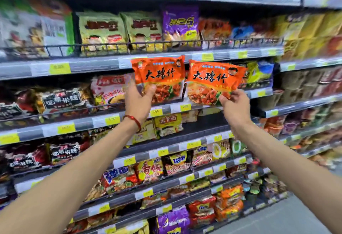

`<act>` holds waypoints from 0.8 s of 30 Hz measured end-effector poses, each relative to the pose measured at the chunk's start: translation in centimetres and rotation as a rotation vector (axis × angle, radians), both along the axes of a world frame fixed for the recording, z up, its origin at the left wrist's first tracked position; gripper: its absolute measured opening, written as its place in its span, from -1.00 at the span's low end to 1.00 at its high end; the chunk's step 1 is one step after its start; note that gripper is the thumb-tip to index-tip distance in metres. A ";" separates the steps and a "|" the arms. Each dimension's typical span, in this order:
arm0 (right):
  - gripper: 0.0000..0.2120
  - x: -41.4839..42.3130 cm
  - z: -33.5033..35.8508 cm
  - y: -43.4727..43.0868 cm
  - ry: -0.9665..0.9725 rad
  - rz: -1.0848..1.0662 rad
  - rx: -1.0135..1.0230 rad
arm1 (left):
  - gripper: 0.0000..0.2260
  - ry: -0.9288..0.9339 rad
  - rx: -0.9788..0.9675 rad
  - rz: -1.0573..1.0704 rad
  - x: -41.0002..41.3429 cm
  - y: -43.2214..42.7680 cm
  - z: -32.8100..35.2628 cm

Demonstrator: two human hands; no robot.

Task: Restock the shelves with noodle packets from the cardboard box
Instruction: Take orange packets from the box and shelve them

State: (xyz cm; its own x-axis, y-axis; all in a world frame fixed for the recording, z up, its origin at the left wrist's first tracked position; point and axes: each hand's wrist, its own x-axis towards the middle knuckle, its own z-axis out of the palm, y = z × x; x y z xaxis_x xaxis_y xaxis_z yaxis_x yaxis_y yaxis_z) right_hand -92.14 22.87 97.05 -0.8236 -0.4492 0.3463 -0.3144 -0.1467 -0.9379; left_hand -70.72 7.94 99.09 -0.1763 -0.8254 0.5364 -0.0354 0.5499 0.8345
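Head: 2 packets (pixel 159 78) in hands (pixel 137 102)

so there's yellow price tags (pixel 60 68) dotted all over, a black wire rail (pixel 148 46) running in front of some greenish bags (pixel 102 30) and a purple bag (pixel 180 23) up top, black packs (pixel 62 99) with white lettering off to the left, and a bit of grey floor (pixel 277 219) bottom right

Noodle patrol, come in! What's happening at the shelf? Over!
Left grip holds first orange packet. Right grip pinches second orange packet by its lower corner. Both raised before the shelf; nothing seen blocking.
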 end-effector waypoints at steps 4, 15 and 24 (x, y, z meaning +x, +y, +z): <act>-0.84 -5.1 2.6 -1.8 0.031 0.001 -0.069 | -0.58 0.013 -0.036 0.004 -5.0 -1.8 2.6; -0.81 -18.3 8.0 -6.3 0.034 0.128 -0.183 | -0.72 0.180 -0.078 0.054 -15.3 -3.1 7.9; -0.83 -24.1 14.4 -10.9 0.124 0.315 -0.217 | -0.83 0.253 -0.032 0.134 -18.9 -1.7 11.7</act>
